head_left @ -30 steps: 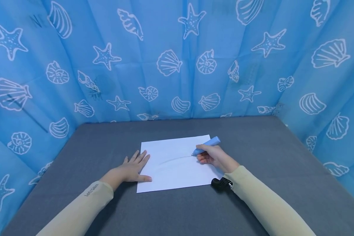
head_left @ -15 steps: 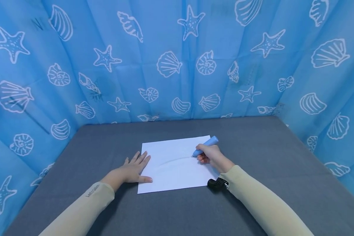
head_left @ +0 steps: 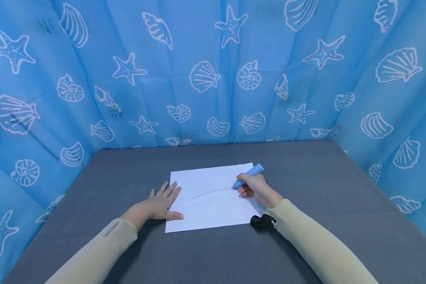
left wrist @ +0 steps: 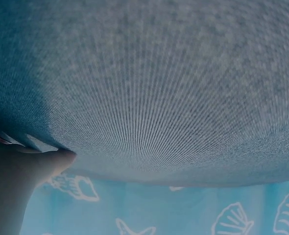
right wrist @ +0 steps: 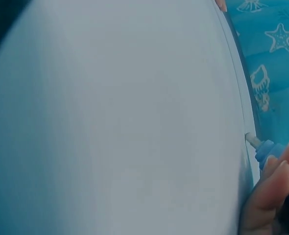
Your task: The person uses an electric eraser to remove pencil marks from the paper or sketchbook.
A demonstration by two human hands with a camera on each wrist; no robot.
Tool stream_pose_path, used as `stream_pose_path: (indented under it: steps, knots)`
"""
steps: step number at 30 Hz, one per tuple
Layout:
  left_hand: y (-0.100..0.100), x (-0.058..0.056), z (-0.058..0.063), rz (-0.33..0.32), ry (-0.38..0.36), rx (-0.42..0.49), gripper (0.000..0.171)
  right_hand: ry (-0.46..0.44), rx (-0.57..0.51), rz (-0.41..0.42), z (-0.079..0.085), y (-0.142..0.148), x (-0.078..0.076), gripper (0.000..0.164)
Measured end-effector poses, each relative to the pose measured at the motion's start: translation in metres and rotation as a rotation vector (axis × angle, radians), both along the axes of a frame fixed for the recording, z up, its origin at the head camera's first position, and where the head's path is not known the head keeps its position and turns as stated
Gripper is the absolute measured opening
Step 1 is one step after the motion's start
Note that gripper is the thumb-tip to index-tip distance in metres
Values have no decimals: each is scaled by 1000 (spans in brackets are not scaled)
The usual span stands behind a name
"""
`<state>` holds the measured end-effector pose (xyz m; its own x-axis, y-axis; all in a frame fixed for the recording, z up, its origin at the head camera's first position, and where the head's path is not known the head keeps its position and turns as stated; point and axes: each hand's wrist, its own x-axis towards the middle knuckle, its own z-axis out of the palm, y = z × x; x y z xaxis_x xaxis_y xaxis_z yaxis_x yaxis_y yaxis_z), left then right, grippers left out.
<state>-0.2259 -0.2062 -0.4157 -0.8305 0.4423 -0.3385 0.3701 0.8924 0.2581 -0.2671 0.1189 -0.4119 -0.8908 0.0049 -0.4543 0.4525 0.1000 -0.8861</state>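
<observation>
A white sheet of paper lies on the grey table. My left hand is spread flat over its left edge, with fingertips and thumb on the sheet. In my right hand a blue marker is gripped near its tip, its back end leaning up to the right. The tip meets the paper at the right end of a thin, slightly curved line. In the right wrist view the marker's pale nib touches the sheet, with the fingers curled around the barrel. The left wrist view shows only part of the left hand.
Grey cloth covers the table around the sheet. A blue curtain with shell and starfish prints rises along the back and both sides. A black device is worn under the right wrist, close above the paper's lower right corner.
My right wrist has shifted slightly left and toward me, while the marker tip stays close to the same place on the line. The left hand keeps its place on the paper.
</observation>
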Motion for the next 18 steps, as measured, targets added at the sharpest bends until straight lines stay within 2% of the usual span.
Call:
stream_pose_path:
  steps: [5, 9, 15, 18]
  knots:
    - [2, 1, 2, 6, 1, 0, 105, 9, -20, 39, 0, -2, 0, 25]
    - [3, 1, 2, 5, -7, -2, 106, 5, -3, 6, -1, -1, 1, 25]
    - [2, -1, -1, 3, -3, -20, 106, 20, -10, 30, -1, -2, 1, 25]
    - [1, -1, -1, 8, -3, -21, 106, 22, -9, 12, -1, 0, 0, 25]
